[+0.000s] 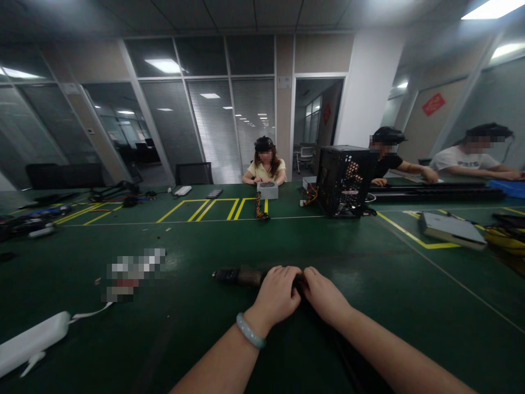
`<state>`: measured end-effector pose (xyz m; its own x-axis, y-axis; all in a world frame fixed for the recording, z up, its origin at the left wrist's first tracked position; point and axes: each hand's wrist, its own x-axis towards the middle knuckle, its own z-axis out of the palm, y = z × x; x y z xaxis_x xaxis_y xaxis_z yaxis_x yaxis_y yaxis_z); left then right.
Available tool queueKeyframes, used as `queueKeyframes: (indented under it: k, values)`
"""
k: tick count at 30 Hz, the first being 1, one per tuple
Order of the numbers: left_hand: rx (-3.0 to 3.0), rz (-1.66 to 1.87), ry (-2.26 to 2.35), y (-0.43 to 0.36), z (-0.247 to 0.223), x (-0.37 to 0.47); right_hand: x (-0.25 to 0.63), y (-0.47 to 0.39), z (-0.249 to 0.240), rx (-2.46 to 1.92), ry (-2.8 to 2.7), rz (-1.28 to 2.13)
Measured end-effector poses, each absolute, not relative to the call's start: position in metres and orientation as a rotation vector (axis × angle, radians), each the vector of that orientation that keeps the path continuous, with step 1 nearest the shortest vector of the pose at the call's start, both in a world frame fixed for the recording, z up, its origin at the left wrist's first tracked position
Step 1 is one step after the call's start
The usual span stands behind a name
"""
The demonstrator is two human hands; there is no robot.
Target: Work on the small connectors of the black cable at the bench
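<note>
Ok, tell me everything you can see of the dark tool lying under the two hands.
The dark tool lies flat on the green table, lengthwise left to right. Its visible end is a stubby, dark cylinder with a duller brownish band, like worn metal or plastic, pointing left. The left hand covers its middle, fingers curled over the top; the right hand rests on the part beyond. The rest is hidden, so its full shape cannot be told.

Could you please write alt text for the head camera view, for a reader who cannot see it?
Two bare hands, left hand and right hand, meet on a dark tool lying on a green table. A white device lies at the left. Across the table, a seated person faces a grey box, near a black computer case.
</note>
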<state>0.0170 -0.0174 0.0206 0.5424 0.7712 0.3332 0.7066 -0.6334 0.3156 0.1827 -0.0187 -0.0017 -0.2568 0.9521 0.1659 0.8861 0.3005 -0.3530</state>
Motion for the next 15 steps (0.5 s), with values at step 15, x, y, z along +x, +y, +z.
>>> queueKeyframes:
  k: [15]
  values:
    - [2.563,0.734,1.09,-0.024,0.025,0.012,0.352,-0.03,0.003,-2.019,-1.941,-0.101]
